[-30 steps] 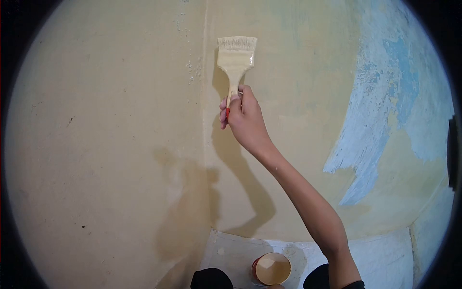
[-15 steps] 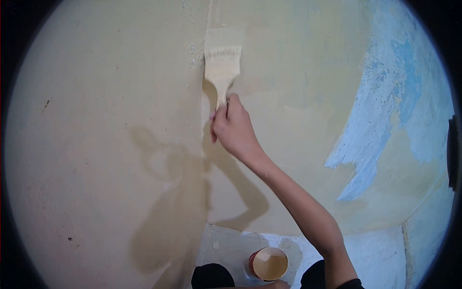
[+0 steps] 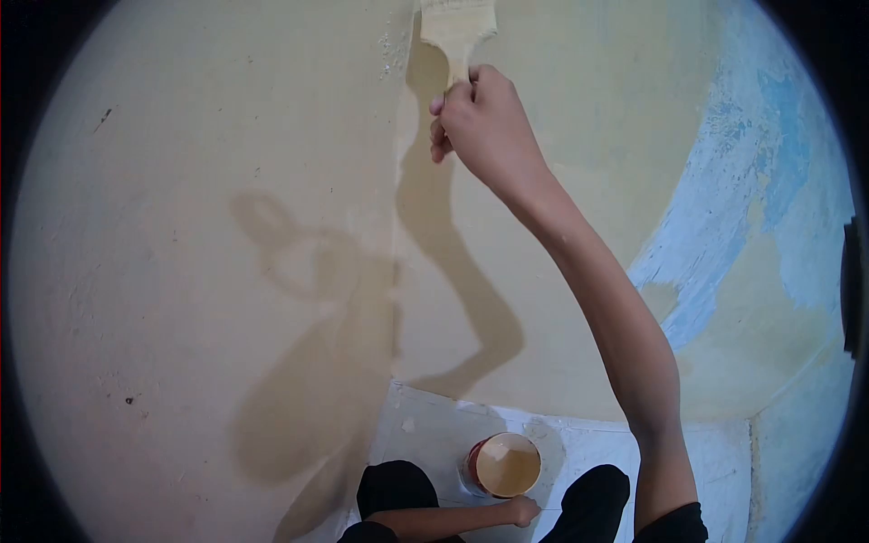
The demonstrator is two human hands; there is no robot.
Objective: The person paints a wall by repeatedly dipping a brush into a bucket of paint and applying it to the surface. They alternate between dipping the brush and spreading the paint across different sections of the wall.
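Observation:
My right hand [image 3: 489, 122] is closed around the handle of a wide flat paintbrush [image 3: 459, 27] coated in cream paint. The brush points up against the wall beside the inside corner, and its bristle tips run out of view at the top. Low in view, a red-sided paint can [image 3: 509, 466] with cream paint inside stands on the floor. My left hand [image 3: 525, 510] is closed beside the can's near side, between my knees; what its fingers grip is hidden.
The cream left wall [image 3: 181, 299] meets the painted wall [image 3: 579, 118] at a vertical corner. A bare blue-white patch [image 3: 697, 226] shows on the right. Pale flooring [image 3: 597, 443] lies below, and my dark-clothed knees [image 3: 398, 484] frame the can.
My right hand has moved up the wall with the paintbrush and slightly right in view. The view has tilted down a little, showing more of my left forearm and knees.

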